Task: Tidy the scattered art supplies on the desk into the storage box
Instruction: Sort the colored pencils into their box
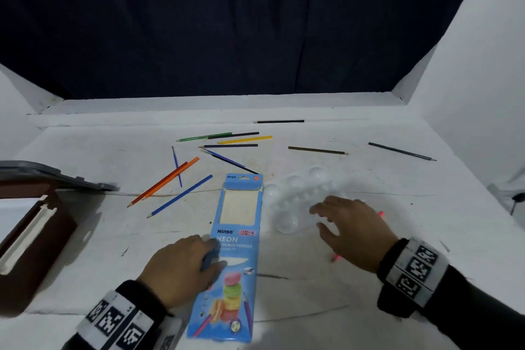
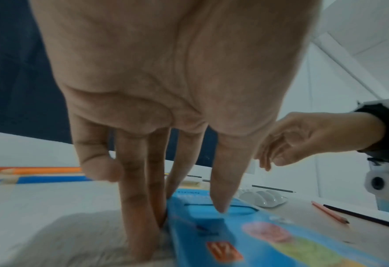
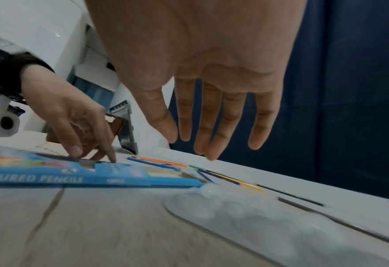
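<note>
A blue coloured-pencil box (image 1: pixel 237 253) lies flat in the middle of the desk. My left hand (image 1: pixel 211 257) is at its left edge, straight fingers (image 2: pixel 140 207) reaching down beside the edge and the thumb tip resting on top. My right hand (image 1: pixel 319 219) hovers open, fingers spread, over a white paint palette (image 1: pixel 292 199) without touching it. A pink pencil (image 1: pixel 380 213) lies partly hidden under that hand. Several loose pencils lie beyond, among them orange (image 1: pixel 164 180), blue (image 1: pixel 181 194) and yellow (image 1: pixel 245 139). The brown storage box (image 1: pixel 37 239) stands open at the left.
The storage box's grey lid (image 1: pixel 56 175) leans back behind it. More dark pencils (image 1: pixel 402 151) lie far right and at the back (image 1: pixel 279 121). White walls close in the desk on both sides, with a dark curtain behind.
</note>
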`<state>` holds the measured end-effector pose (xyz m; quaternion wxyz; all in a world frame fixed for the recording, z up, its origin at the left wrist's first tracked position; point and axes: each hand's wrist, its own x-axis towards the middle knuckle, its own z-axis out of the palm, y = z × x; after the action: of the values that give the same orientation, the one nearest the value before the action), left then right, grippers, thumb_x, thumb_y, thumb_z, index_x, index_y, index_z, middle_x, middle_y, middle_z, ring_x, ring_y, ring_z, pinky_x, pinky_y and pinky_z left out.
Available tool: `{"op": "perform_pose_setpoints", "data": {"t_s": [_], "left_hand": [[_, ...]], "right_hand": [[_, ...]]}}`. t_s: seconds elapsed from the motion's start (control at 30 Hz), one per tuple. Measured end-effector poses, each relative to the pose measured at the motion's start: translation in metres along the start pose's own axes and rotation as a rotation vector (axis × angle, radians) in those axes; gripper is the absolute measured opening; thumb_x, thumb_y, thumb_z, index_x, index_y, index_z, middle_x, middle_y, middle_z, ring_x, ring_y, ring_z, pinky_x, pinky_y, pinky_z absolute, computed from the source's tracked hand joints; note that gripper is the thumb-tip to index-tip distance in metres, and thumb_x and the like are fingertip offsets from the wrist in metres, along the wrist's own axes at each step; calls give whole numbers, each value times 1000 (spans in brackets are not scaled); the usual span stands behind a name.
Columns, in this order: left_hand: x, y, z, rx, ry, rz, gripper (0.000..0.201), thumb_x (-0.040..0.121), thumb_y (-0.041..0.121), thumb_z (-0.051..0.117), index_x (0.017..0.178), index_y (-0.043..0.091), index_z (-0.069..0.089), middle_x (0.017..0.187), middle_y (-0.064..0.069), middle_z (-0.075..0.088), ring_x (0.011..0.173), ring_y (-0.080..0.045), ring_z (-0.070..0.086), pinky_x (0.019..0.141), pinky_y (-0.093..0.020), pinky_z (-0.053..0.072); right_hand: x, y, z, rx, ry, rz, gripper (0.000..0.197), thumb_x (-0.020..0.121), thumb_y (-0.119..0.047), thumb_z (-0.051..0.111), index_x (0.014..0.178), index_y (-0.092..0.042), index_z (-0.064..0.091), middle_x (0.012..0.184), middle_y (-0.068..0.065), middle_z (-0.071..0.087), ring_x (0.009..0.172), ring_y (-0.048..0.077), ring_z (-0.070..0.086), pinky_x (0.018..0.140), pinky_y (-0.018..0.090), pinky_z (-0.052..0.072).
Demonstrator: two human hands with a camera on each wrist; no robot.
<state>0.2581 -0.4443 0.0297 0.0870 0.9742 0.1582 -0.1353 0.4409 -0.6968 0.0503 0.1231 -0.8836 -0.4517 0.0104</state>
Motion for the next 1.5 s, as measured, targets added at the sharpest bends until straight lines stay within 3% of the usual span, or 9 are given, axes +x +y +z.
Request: {"op": "perform_pose_setpoints", "data": {"t_s": [0.1, 0.23, 0.33, 0.47, 0.63, 0.87, 0.97, 1.27, 1.5], "left_hand": [[1, 8, -12, 100, 57, 65, 64, 85, 77, 28, 135, 41, 46, 99, 11, 51, 95, -11, 54, 64, -24, 34], [9, 38, -38, 68, 57, 229, 87, 65, 78, 5, 139, 48, 39, 114, 15, 53, 105, -9, 51, 84, -27, 43], [35, 81, -43, 55, 64, 411, 74, 76, 74, 13, 136, 44, 44, 118, 15, 55, 111, -9, 54, 93, -28, 42], [75, 147, -24, 166, 43, 624, 40, 96, 56, 44, 125, 31, 52, 116, 4, 58, 104, -19, 58, 87, -33, 43], [105, 199, 1, 339, -49, 624, 40, 93, 52, 54, 107, 15, 56, 109, -11, 63, 95, -32, 62, 73, -35, 41], [110, 206, 4, 330, -85, 576, 23, 94, 29, 54, 107, 10, 59, 112, -15, 63, 99, -36, 63, 75, -36, 45], [103, 196, 1, 294, -89, 555, 18, 92, 24, 54, 102, 10, 60, 107, -14, 64, 93, -34, 63, 71, -34, 45], [62, 125, -41, -270, 253, 451, 10, 89, 37, 57, 82, 29, 58, 81, 11, 63, 73, -8, 58, 69, -32, 51], [32, 53, -75, -1015, 535, 328, 8, 91, 24, 66, 90, 17, 65, 88, -1, 69, 80, -21, 70, 69, -28, 52]], "right_hand": [[-28, 35, -10, 45, 59, 78, 21, 84, -19, 63, 102, -30, 66, 90, -13, 61, 73, 8, 60, 66, 25, 47], [-62, 75, -19, 49, -132, 109, 31, 77, -6, 58, 94, -30, 66, 90, -16, 57, 79, 4, 54, 73, 27, 50], [-77, 86, -20, -11, -308, 157, 48, 73, 1, 47, 104, -31, 64, 104, -16, 54, 98, 8, 51, 86, 30, 47], [-85, 86, -14, -89, -397, 131, 52, 81, 5, 45, 119, -28, 60, 125, -6, 47, 114, 17, 47, 91, 32, 46], [-87, 86, 3, -204, -365, 34, 29, 91, -20, 61, 119, -29, 60, 126, -1, 47, 113, 22, 45, 86, 38, 48], [-80, 90, 12, -290, -301, -52, 16, 90, -16, 57, 98, -28, 60, 111, -2, 53, 104, 23, 50, 73, 37, 49], [-76, 89, 12, -216, -335, -58, 19, 92, -12, 54, 104, -26, 59, 119, -2, 51, 109, 22, 49, 81, 38, 49], [-62, 87, 15, -192, -337, -96, 16, 97, -16, 46, 99, -31, 50, 105, -8, 55, 102, 18, 47, 72, 30, 37], [-5, 34, -10, 316, 47, 29, 10, 98, -26, 52, 95, -30, 43, 81, -8, 59, 70, 11, 54, 67, 30, 48]]}}
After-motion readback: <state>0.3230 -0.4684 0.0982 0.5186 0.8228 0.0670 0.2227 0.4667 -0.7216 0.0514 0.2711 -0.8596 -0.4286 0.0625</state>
